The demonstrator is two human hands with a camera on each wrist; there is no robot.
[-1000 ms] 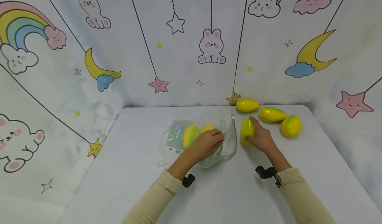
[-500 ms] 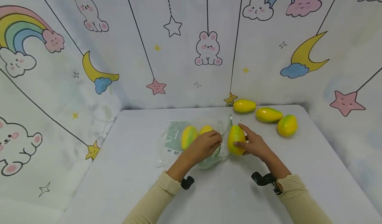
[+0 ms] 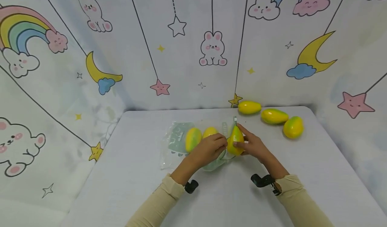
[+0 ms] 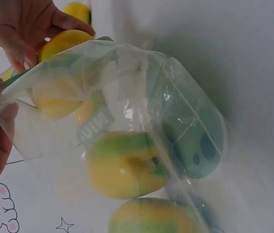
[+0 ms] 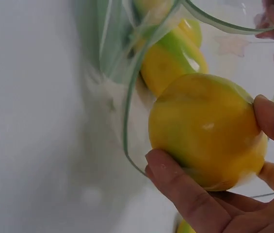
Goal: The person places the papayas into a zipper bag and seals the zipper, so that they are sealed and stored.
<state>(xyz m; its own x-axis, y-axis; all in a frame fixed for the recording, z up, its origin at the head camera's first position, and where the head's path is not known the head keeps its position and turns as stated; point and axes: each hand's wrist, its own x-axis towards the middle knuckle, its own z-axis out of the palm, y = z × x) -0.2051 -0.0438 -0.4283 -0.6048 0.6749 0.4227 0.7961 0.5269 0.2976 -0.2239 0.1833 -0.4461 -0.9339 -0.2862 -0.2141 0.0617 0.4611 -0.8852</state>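
A clear plastic zip bag (image 4: pixel 112 63) with green edging lies on the table, its mouth spread toward the right. My left hand (image 3: pixel 210 148) pinches the rim at the mouth. In my right hand (image 3: pixel 253 145) is a glossy yellow papaya-like fruit (image 5: pixel 204 131) with green streaks, gripped between thumb and fingers. That fruit is right at the bag's opening and overlaps the green rim (image 5: pixel 127 121) in the right wrist view. Inside the bag rest two similar fruits, one (image 3: pixel 193 139) at the left and another (image 3: pixel 210 132) partly behind my left hand.
Three more yellow fruits are at the back right of the white table (image 3: pixel 136 193): one (image 3: pixel 249 107) by the back edge, one (image 3: pixel 274 116) beside it, and a rounder-looking one (image 3: pixel 293 127) farther right. A printed wall (image 3: pixel 187 65) stands behind.
My right hand has moved left with the fruit, from beside the bag to its opening, and the fruit has turned. My left hand stays at the bag's rim.
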